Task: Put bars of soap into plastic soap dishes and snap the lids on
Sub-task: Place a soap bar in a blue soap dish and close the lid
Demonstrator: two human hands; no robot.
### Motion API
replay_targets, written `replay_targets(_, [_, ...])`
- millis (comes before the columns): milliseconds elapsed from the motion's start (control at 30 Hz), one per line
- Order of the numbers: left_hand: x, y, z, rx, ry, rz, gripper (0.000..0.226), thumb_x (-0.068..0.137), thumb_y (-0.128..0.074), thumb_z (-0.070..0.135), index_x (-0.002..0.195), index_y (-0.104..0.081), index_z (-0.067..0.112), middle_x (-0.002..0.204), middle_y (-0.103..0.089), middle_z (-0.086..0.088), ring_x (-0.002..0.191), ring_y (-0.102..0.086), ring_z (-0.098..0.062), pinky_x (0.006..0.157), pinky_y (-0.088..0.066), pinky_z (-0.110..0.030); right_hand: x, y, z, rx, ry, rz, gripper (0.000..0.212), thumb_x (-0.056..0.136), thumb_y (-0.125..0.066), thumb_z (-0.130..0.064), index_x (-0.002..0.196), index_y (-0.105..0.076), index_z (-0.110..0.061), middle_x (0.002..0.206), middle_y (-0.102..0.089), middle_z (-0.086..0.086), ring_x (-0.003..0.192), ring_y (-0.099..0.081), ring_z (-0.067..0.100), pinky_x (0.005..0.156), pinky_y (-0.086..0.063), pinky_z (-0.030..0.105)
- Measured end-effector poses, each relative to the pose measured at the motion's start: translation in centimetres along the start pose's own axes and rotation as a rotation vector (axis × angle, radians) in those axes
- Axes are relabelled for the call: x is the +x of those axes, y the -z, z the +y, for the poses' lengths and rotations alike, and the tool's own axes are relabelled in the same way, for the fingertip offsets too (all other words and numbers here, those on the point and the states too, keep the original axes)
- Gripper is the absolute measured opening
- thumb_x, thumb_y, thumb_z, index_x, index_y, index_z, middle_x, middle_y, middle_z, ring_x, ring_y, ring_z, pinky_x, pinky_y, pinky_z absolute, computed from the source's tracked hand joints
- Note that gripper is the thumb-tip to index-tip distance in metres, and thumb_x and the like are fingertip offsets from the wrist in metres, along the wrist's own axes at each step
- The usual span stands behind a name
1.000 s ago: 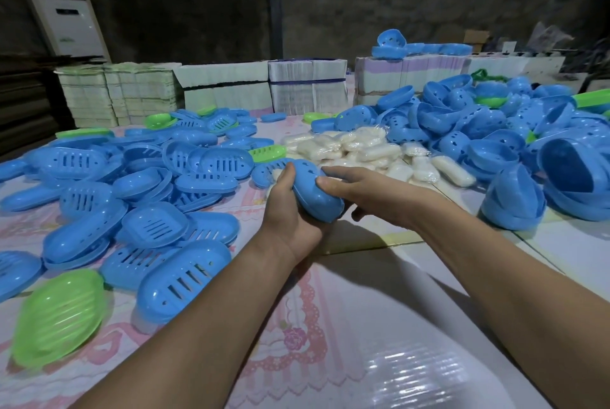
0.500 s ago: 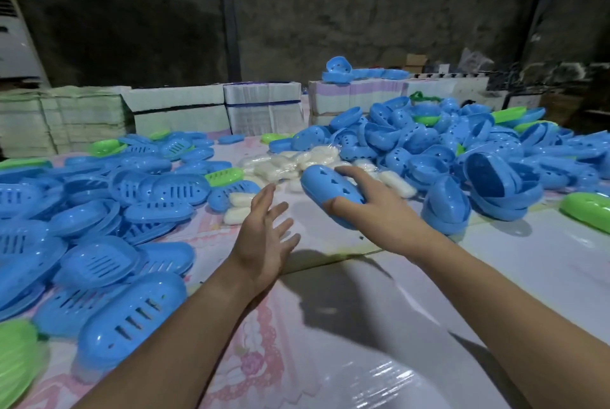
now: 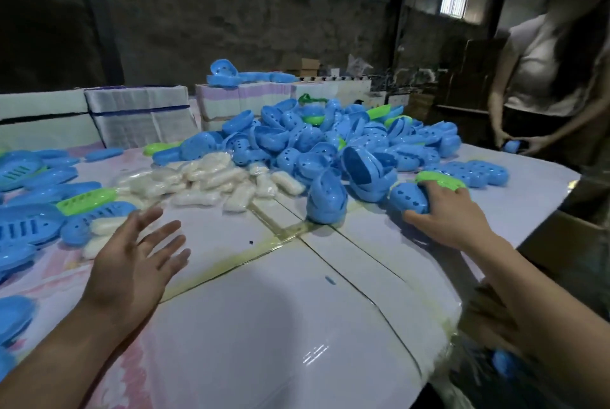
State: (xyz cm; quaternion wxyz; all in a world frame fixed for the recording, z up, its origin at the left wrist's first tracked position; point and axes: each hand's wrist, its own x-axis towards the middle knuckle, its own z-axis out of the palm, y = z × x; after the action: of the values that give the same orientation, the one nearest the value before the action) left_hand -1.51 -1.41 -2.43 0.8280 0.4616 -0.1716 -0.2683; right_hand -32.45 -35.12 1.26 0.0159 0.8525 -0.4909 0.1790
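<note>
Gripping a blue soap dish [image 3: 408, 200], right hand [image 3: 447, 214] reaches right.

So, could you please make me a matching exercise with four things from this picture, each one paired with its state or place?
Things:
1. left hand
2. right hand
3. wrapped white soap bars
4. closed blue plastic soap dish

States or places:
A. heaped at the middle of the table
B. gripped at the table's right side
C. open, fingers spread, holding nothing
D. holding a dish beside a green plastic soap dish

Pairs: 1-C, 2-D, 3-A, 4-B
</note>
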Motion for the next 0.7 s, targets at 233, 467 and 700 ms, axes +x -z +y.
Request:
replay_targets(233, [1.5,1.7,-0.3,0.005,-0.016,-0.075,0.037,0.080,-0.070,0.056,0.102,-0.079,0.028,0.119,-0.074,-0.008,0.115,-0.067,-0.034,0.093,-0.048,-0.053,5.0,-2.0,4.3,-0.180,-0.055,0.017,0.067,0.085,-0.042,-0.070,0.143,-0.039,-0.036,0.130,-0.042,0.012,0.121,-0.036,0.037,0.099,-0.038,0.046])
replay_targets(467, [5.1,6.3,-1.4,-0.090,0.016,0.039,0.055,0.087,-0.071,0.058,0.131,-0.067,0.025,0.138,-0.063,-0.013,0.124,-0.062,-0.040,0.096,-0.046,-0.058,8.8,-2.4,5.7,-0.286,-0.118,-0.025,0.050,0.091,-0.041,-0.061,0.135,-0.045,-0.038,0.137,-0.038,0.014,0.126,-0.032,0.039,0.099,-0.034,0.050])
replay_targets(700, [4.7,7.6,-2.7,-0.146,0.025,0.107,0.060,0.091,-0.066,0.056,0.139,-0.061,0.020,0.142,-0.060,-0.015,0.131,-0.056,-0.040,0.099,-0.045,-0.055,9.8,-2.5,2.6,-0.183,-0.102,0.151,0.043,0.093,-0.049,-0.038,0.133,-0.050,-0.023,0.137,-0.041,0.015,0.126,-0.035,0.038,0.099,-0.034,0.048])
